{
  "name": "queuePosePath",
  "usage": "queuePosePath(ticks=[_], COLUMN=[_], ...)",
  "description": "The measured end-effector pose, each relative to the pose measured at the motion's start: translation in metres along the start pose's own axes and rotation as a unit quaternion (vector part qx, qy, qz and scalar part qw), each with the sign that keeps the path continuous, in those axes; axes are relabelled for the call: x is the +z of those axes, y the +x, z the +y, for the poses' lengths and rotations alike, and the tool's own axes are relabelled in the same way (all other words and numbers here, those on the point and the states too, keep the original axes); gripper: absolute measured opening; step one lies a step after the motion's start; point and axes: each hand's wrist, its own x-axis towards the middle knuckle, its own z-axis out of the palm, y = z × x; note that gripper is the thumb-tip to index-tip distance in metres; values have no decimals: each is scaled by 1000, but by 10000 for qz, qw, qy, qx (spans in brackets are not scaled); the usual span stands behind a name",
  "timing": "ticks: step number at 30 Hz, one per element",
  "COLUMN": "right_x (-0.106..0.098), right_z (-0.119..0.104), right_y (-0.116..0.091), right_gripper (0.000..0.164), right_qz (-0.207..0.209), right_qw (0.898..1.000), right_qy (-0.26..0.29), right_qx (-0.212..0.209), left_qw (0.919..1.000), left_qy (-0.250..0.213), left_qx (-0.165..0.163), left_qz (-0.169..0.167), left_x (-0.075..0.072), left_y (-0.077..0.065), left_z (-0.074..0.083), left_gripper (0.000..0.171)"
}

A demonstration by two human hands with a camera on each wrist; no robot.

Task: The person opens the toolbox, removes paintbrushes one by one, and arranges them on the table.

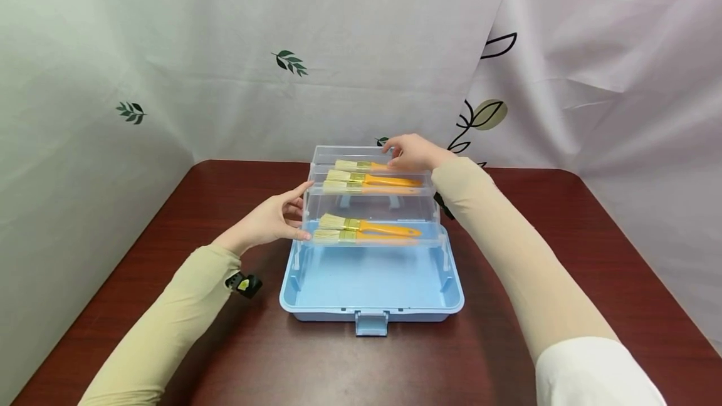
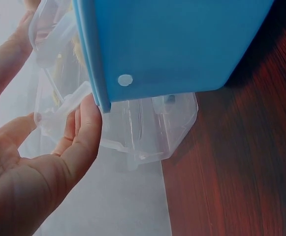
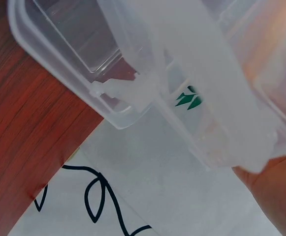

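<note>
A pale blue storage box (image 1: 372, 277) stands unlatched on the table, with clear tiered trays (image 1: 372, 205) raised over its back half. Paintbrushes with orange handles lie in the lower tray (image 1: 395, 229) and upper tray (image 1: 395, 181). Another paintbrush shape (image 1: 352, 165) shows behind these; I cannot tell whether it is a reflection. My left hand (image 1: 271, 218) holds the trays' left end, thumb low and index finger high. My right hand (image 1: 414, 152) bends over the upper tray's back right, apparently gripping its back wall; the fingertips are partly hidden, and the right wrist view shows little of them.
The latch (image 1: 371, 323) hangs down at the box's front. A clear lid (image 3: 59, 73) leans out behind the box. Dark red wooden table (image 1: 237, 343) surrounds it, and a white leaf-printed cloth (image 1: 361, 80) hangs behind the table's back edge.
</note>
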Motion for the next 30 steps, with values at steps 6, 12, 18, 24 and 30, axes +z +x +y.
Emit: queuePosePath(ticks=[6, 12, 18, 24, 30], right_x=[0, 2, 2, 2, 3], right_z=[3, 6, 2, 1, -2], right_y=[4, 9, 9, 10, 11], right_gripper=[43, 40, 42, 45, 48], right_qz=[-48, -158, -227, -288, -346], right_qw=[9994, 9977, 9979, 9982, 9988], right_qy=[335, 655, 597, 496, 311], right_qx=[34, 57, -48, -151, -135], left_qw=[10000, 10000, 10000, 10000, 10000], left_qy=[-42, 4, -20, 8, 4], left_qx=[29, -4, 20, 4, 29], left_qz=[-14, 3, 17, 3, -2], left_x=[2, 3, 2, 2, 1], left_y=[1, 0, 1, 0, 0], left_z=[2, 1, 0, 2, 2], left_gripper=[106, 106, 107, 106, 107])
